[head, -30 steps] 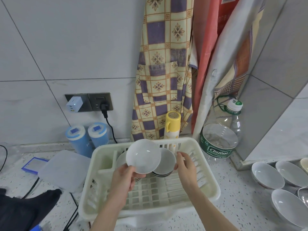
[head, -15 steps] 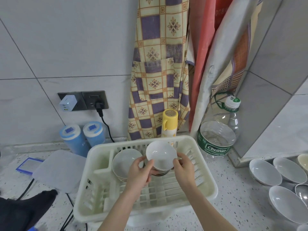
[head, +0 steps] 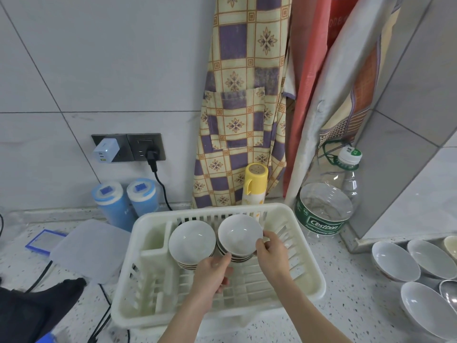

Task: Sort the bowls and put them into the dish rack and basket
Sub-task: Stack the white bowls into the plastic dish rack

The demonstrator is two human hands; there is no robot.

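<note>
Blue canisters [head: 125, 201]: two stand side by side at the table's back edge, left of the rack.
Clear lid [head: 89, 248]: lies flat on the table [head: 346, 305], just left of the rack.
Dish rack [head: 309, 263]: cream plastic, sitting mid-table near the front edge, its back wall close to the hanging apron [head: 242, 107].
Left stack of bowls [head: 191, 242]: leans tilted in the rack's back half, open side facing me.
My left hand [head: 212, 273]: fingers loosely curled just below the two stacks, thumb tip at the lower rim of the right stack; I cannot tell whether it grips anything.
Top bowl [head: 239, 235]: white, tilted toward me, resting on the right stack in the rack, touching the left stack's side.
My right hand [head: 272, 253]: thumb and fingertips pinch the top bowl's right rim.
Water bottle [head: 326, 199]: big, clear, behind the rack's right corner.
Loose bowls [head: 395, 261]: several lie at the table's right edge, well apart from the rack.
</note>
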